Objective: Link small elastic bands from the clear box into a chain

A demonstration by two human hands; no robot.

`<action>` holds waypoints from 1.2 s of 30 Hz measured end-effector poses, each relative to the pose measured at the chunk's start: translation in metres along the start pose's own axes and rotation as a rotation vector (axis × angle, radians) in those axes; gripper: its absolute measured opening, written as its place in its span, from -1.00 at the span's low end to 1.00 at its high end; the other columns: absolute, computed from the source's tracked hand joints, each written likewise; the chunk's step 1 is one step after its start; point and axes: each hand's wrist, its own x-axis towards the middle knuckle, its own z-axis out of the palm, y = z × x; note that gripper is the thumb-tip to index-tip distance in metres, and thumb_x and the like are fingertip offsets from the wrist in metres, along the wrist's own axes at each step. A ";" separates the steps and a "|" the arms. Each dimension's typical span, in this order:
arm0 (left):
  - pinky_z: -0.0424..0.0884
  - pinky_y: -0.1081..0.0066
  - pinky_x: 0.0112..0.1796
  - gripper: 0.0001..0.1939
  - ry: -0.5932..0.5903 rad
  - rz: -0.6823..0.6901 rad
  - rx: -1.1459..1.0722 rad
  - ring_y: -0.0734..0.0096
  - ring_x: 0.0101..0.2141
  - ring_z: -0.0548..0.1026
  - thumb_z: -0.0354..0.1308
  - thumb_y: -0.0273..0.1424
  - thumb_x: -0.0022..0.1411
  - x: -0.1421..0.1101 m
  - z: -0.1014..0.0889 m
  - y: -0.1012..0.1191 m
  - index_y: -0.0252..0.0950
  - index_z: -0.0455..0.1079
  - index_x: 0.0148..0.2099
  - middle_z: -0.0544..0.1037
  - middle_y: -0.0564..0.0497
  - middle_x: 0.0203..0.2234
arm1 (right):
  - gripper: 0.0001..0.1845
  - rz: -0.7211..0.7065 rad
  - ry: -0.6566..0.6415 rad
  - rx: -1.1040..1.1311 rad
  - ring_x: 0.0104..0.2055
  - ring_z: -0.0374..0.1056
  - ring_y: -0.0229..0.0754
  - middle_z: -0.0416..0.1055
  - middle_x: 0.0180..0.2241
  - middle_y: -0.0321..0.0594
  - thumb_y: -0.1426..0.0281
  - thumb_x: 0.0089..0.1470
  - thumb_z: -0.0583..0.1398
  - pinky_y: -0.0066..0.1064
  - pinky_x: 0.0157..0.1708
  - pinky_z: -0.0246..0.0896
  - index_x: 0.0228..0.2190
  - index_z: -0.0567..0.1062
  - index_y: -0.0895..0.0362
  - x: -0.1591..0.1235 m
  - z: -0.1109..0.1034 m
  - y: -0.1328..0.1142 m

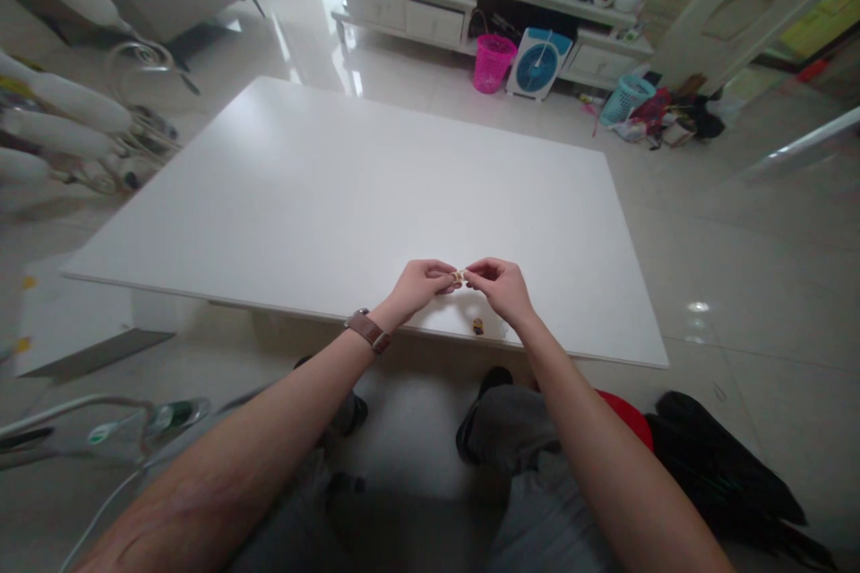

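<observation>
Just above the near edge of a white table [376, 188], my two hands meet fingertip to fingertip. My left hand [425, 283], with a brown watch strap on its wrist, is closed in a pinch on a tiny white and yellowish piece [460, 277]. From the other side, my right hand [501, 285] pinches the same piece or a part joined to it; the fingers cover most of it. Below the hands on the tabletop stands a small yellow and dark figure [477, 326], apart from both hands.
Beyond the table are a pink basket [494, 63], a blue and white fan [537, 64] and a light blue basket [626, 98]. A low cabinet [436, 20] carries dishes. White padded equipment [81, 98] stands at the left. Black and red items [712, 457] lie at the lower right.
</observation>
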 end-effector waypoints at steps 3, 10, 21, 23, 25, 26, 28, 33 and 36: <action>0.55 0.30 -0.10 -0.74 0.005 -0.003 -0.003 0.37 -0.32 0.63 0.44 -0.39 0.06 0.000 0.001 0.001 -0.43 0.56 -0.21 0.69 -0.17 -0.34 | -0.68 0.003 0.012 0.024 -0.41 0.49 -0.17 0.57 -0.45 -0.19 0.15 -0.09 0.41 -0.36 -0.34 0.40 -0.43 0.60 0.15 0.001 0.000 0.001; 0.55 0.27 -0.11 -0.70 0.037 -0.009 -0.010 0.31 -0.31 0.65 0.49 -0.37 0.01 0.000 -0.002 -0.001 -0.43 0.54 -0.24 0.68 -0.18 -0.38 | -0.66 0.006 0.055 0.047 -0.42 0.49 -0.17 0.56 -0.47 -0.20 0.14 -0.12 0.42 -0.36 -0.34 0.41 -0.43 0.59 0.15 -0.001 -0.002 0.001; 0.51 0.28 -0.10 -0.64 -0.014 -0.011 -0.054 0.37 -0.33 0.60 0.50 -0.33 -0.03 0.000 0.001 0.001 -0.43 0.56 -0.22 0.67 -0.15 -0.38 | -0.60 -0.011 -0.020 0.062 -0.39 0.51 -0.11 0.58 -0.45 -0.15 0.06 -0.13 0.44 -0.33 -0.33 0.42 -0.45 0.59 0.14 -0.002 0.006 -0.002; 0.51 0.26 -0.10 -0.65 -0.023 -0.014 -0.070 0.38 -0.34 0.58 0.50 -0.34 -0.05 0.000 0.002 0.002 -0.43 0.57 -0.24 0.66 -0.13 -0.40 | -0.61 -0.028 -0.020 0.031 -0.39 0.51 -0.10 0.59 -0.45 -0.14 0.07 -0.10 0.43 -0.32 -0.33 0.42 -0.45 0.60 0.14 -0.003 0.006 -0.003; 0.50 0.26 -0.08 -0.68 -0.033 -0.019 -0.096 0.38 -0.34 0.57 0.49 -0.38 -0.07 -0.001 0.003 0.002 -0.42 0.58 -0.25 0.66 -0.11 -0.40 | -0.64 -0.048 -0.011 -0.004 -0.39 0.51 -0.10 0.59 -0.44 -0.14 0.08 -0.07 0.42 -0.32 -0.33 0.42 -0.45 0.61 0.14 -0.004 0.005 -0.004; 0.50 0.26 -0.07 -0.70 -0.037 -0.024 -0.111 0.39 -0.33 0.57 0.47 -0.40 -0.07 -0.001 0.003 0.003 -0.42 0.59 -0.26 0.66 -0.10 -0.39 | -0.65 -0.054 -0.007 -0.014 -0.39 0.51 -0.10 0.59 -0.44 -0.14 0.09 -0.06 0.41 -0.32 -0.34 0.41 -0.45 0.61 0.13 -0.005 0.005 -0.005; 0.49 0.27 -0.05 -0.75 -0.036 -0.041 -0.143 0.38 -0.30 0.57 0.44 -0.43 -0.07 -0.001 0.004 0.003 -0.42 0.60 -0.28 0.65 -0.10 -0.38 | -0.67 -0.062 -0.003 -0.023 -0.39 0.51 -0.10 0.60 -0.44 -0.15 0.10 -0.04 0.41 -0.32 -0.34 0.41 -0.45 0.61 0.13 -0.006 0.005 -0.005; 0.48 0.27 -0.05 -0.71 -0.032 -0.060 -0.161 0.36 -0.27 0.58 0.46 -0.44 -0.10 -0.002 0.003 0.002 -0.43 0.60 -0.26 0.66 -0.13 -0.36 | -0.71 -0.072 0.006 -0.044 -0.39 0.50 -0.11 0.59 -0.45 -0.17 0.15 -0.04 0.41 -0.32 -0.34 0.38 -0.46 0.63 0.12 -0.006 0.005 -0.003; 0.49 0.27 -0.08 -0.64 -0.023 -0.052 -0.118 0.38 -0.32 0.57 0.50 -0.44 -0.12 -0.002 0.002 0.002 -0.44 0.59 -0.22 0.66 -0.12 -0.38 | -0.71 -0.073 0.002 -0.069 -0.40 0.47 -0.12 0.57 -0.47 -0.18 0.14 -0.04 0.41 -0.33 -0.36 0.35 -0.45 0.64 0.12 -0.004 0.005 0.000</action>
